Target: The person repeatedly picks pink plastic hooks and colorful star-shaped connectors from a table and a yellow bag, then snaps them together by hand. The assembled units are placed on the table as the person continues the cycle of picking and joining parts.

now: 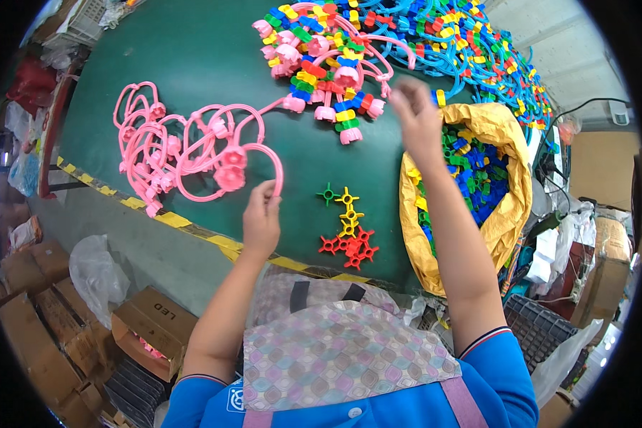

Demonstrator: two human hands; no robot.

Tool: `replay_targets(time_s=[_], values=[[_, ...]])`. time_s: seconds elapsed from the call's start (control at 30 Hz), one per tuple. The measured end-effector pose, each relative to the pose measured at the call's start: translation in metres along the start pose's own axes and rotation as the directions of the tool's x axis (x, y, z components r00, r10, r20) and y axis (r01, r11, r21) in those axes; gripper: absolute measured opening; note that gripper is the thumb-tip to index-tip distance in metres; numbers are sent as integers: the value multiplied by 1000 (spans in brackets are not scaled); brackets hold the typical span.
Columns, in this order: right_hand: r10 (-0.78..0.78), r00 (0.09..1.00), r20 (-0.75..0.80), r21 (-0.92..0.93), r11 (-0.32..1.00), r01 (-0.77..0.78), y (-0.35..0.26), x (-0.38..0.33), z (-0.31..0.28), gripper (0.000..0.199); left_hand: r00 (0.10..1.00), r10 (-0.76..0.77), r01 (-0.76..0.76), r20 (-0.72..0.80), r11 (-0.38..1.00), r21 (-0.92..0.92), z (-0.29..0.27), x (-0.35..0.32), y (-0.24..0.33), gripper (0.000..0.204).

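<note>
My left hand [262, 222] is closed on the end of a curved pink plastic tube [277, 167] with a flower-shaped cup. That tube lies at the right edge of a loose heap of similar pink tubes [150, 153]. My right hand [415, 121] is smeared by motion above the table, so its grip is unclear. Close to its fingertips is a pile of pink tubes [346, 75] fitted with red, yellow, green and blue clips. Between my forearms lie small spoked plastic connectors: a green one [328, 194], several yellow [348, 214] and several red [353, 246].
A yellow sack [517, 189] with a rolled rim holds many coloured clips [478, 171], beside my right forearm. Blue tubes with clips [471, 53] are heaped at the far right of the green table [185, 46]. Striped tape [178, 221] edges the table; cardboard boxes [153, 321] stand below left.
</note>
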State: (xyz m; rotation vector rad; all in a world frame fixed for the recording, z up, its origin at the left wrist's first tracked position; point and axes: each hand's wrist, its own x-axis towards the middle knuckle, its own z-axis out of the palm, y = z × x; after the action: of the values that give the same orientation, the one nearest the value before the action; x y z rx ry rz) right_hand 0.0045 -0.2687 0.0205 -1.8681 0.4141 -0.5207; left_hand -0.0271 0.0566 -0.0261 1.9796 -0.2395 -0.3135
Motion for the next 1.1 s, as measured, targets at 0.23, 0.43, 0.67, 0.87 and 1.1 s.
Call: replay_targets(time_s=[0.23,0.43,0.67,0.87,1.1], values=[[192,919,343,-366,929,-57,37,-159,-20,27,985,57,-155,-161,695,-702,-19,-35,98,40],[-123,858,499,-590,677,441,61,-167,14,40,996,-63,85,59,841,-534,-18,-53,103,37],[-152,877,456,-616,657,435,68,-151,38,20,980,-199,196,29,910,-365,8,-18,-13,46],[30,867,498,-756,505,416,57,-155,83,26,986,29,77,-163,792,606,4,-22,-50,60],[-218,708,672,-477,604,638,16,-202,60,8,949,-293,304,-115,949,84,-10,-19,-76,28]])
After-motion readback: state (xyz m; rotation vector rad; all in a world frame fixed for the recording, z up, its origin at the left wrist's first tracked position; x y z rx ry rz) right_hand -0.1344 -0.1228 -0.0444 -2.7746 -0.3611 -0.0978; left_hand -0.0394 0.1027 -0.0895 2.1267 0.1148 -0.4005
